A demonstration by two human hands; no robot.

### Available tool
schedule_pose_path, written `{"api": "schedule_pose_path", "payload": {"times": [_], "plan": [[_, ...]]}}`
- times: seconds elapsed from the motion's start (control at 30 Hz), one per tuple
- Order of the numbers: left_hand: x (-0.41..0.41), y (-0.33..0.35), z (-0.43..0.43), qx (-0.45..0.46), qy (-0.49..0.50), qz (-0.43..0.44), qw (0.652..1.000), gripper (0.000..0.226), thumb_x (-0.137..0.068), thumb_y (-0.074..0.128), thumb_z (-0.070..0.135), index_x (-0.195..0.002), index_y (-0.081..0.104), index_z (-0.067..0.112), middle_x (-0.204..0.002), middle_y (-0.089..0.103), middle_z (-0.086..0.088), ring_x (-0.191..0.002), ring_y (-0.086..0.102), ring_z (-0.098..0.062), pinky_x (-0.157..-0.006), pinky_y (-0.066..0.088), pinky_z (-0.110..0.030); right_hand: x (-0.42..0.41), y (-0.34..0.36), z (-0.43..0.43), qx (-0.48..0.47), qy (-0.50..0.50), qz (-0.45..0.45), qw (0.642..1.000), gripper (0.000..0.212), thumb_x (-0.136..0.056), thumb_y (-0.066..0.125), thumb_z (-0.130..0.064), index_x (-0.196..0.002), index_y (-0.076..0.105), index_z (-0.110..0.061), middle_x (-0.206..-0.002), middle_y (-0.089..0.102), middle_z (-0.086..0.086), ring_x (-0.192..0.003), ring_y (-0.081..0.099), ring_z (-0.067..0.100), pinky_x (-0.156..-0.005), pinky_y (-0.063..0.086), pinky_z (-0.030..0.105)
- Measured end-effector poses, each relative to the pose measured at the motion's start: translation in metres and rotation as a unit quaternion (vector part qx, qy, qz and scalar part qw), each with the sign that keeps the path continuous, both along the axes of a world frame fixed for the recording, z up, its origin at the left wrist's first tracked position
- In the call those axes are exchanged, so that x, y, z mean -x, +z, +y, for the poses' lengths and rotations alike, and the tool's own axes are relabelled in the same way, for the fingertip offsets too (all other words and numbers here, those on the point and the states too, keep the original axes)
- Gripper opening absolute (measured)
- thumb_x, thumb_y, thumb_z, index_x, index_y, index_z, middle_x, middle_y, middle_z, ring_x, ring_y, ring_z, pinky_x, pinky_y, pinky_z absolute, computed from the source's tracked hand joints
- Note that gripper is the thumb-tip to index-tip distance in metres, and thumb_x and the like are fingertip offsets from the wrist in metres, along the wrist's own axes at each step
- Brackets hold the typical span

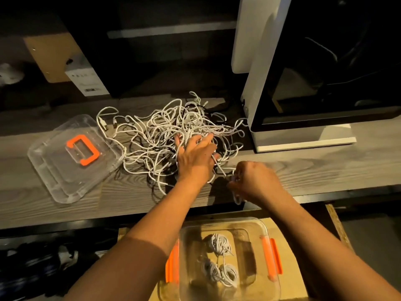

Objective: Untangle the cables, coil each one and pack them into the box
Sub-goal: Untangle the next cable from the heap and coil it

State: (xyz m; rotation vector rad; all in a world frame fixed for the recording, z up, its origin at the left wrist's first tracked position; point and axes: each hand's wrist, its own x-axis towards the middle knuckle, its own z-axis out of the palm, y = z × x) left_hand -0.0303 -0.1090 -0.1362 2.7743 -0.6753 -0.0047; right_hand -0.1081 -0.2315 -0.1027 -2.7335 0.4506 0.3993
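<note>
A big tangle of white cables (165, 135), with a few dark ones mixed in, lies on the grey wooden shelf (303, 170). My left hand (195, 155) reaches into the right side of the pile, its fingers spread among the strands. To the right of it, my right hand (251, 179) grips a white cable (235, 196), a loop of which hangs below the fist. Below the shelf stands a clear plastic box (267, 231) with orange latches, holding three coiled white cables (221, 259).
The box's clear lid (54, 170) with an orange handle lies on the shelf to the left of the tangle. A white and black appliance (303, 127) stands at the right, close to the cables. Dark shelving and a white carton (86, 81) stand behind.
</note>
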Motion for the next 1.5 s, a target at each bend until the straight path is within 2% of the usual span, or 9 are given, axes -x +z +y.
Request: {"api": "schedule_pose_path", "payload": {"times": [0.23,0.43,0.57,0.73,0.9,1.03,1.17,1.27,1.5], "plan": [[-0.004,-0.004,0.013,0.081,-0.048,-0.118,0.989,0.024,-0.06,0.084,0.012,-0.08,0.072,0.018,-0.107,0.069,0.003,-0.111,0.059,-0.027,-0.098,0.02,-0.067,-0.009,0.013,-0.005,0.021,0.067,-0.148,0.987,0.02,-0.086,0.057,-0.029,-0.092,0.065,-0.013,-0.107,0.056,0.007,-0.097,0.055,0.026,-0.078,0.047,0.037],[0.003,0.004,0.011,0.044,-0.032,-0.063,0.996,0.02,-0.075,0.074,0.014,-0.094,0.071,0.02,-0.123,0.06,0.005,-0.128,0.044,-0.023,-0.107,0.002,-0.058,-0.009,0.028,0.013,-0.439,-0.183,0.001,0.879,0.015,-0.092,0.049,-0.015,-0.087,0.056,-0.003,-0.078,0.062,0.018,-0.056,0.052,0.02,-0.048,0.041,0.03],[0.003,0.01,0.012,-0.029,-0.059,-0.043,0.997,0.028,-0.086,0.062,0.024,-0.112,0.064,0.034,-0.141,0.04,0.015,-0.138,0.023,-0.013,-0.105,-0.015,-0.046,-0.002,0.025,0.016,-0.307,-0.096,0.122,0.939,0.013,-0.093,0.054,-0.021,-0.098,0.055,-0.009,-0.076,0.062,0.004,-0.056,0.054,0.009,-0.043,0.042,0.018],[0.002,0.01,0.012,-0.048,-0.064,-0.023,0.997,0.028,-0.087,0.062,0.025,-0.111,0.064,0.038,-0.148,0.03,0.014,-0.14,0.015,-0.012,-0.106,-0.015,-0.049,0.0,0.02,0.011,-0.136,0.094,-0.006,0.986,0.017,-0.096,0.047,-0.023,-0.101,0.061,-0.015,-0.133,0.049,0.007,-0.116,0.051,0.019,-0.093,0.043,0.031],[-0.007,0.006,0.005,0.004,0.012,0.005,1.0,0.009,-0.086,0.063,0.03,-0.093,0.068,0.033,-0.15,0.026,0.01,-0.141,0.015,-0.015,-0.109,-0.015,-0.047,0.017,0.04,0.025,-0.533,-0.159,-0.196,0.807,0.033,-0.099,0.036,-0.009,-0.108,0.066,-0.02,-0.082,0.057,-0.001,-0.064,0.052,-0.004,-0.052,0.04,0.01],[-0.019,0.005,0.004,0.035,0.041,0.044,0.998,0.017,-0.09,0.054,0.032,-0.086,0.07,0.026,-0.151,0.027,0.006,-0.14,0.018,-0.016,-0.111,-0.012,-0.047,0.034,0.074,0.033,-0.634,-0.117,-0.261,0.718,0.038,-0.086,0.035,-0.022,-0.066,0.067,-0.025,-0.07,0.065,-0.004,-0.072,0.06,0.016,-0.065,0.047,0.033],[-0.018,0.012,0.003,0.033,0.051,0.04,0.997,0.021,-0.093,0.051,0.032,-0.091,0.07,0.025,-0.15,0.028,0.005,-0.138,0.021,-0.017,-0.111,0.001,-0.045,0.036,0.074,0.02,-0.475,-0.07,-0.237,0.845,0.011,-0.083,0.058,-0.019,-0.084,0.047,-0.016,-0.064,0.051,-0.004,-0.049,0.046,0.002,-0.046,0.041,0.019],[-0.011,0.021,0.001,0.007,0.042,0.043,0.998,0.023,-0.094,0.049,0.036,-0.093,0.069,0.024,-0.151,0.026,0.006,-0.139,0.018,-0.019,-0.106,0.014,-0.048,0.03,0.048,0.003,-0.215,-0.043,-0.093,0.971,0.042,-0.082,0.065,-0.025,-0.12,0.048,-0.027,-0.082,0.062,-0.003,-0.059,0.052,0.002,-0.059,0.045,0.02],[0.012,0.043,0.009,-0.061,-0.03,-0.024,0.997,0.038,-0.096,0.038,0.046,-0.11,0.066,0.024,-0.133,0.05,0.009,-0.129,0.036,-0.012,-0.112,0.0,-0.048,0.028,0.017,-0.016,-0.038,-0.039,-0.122,0.991,0.019,-0.091,0.053,-0.04,-0.092,0.061,-0.023,-0.098,0.059,0.004,-0.089,0.057,0.022,-0.076,0.05,0.04]]}}
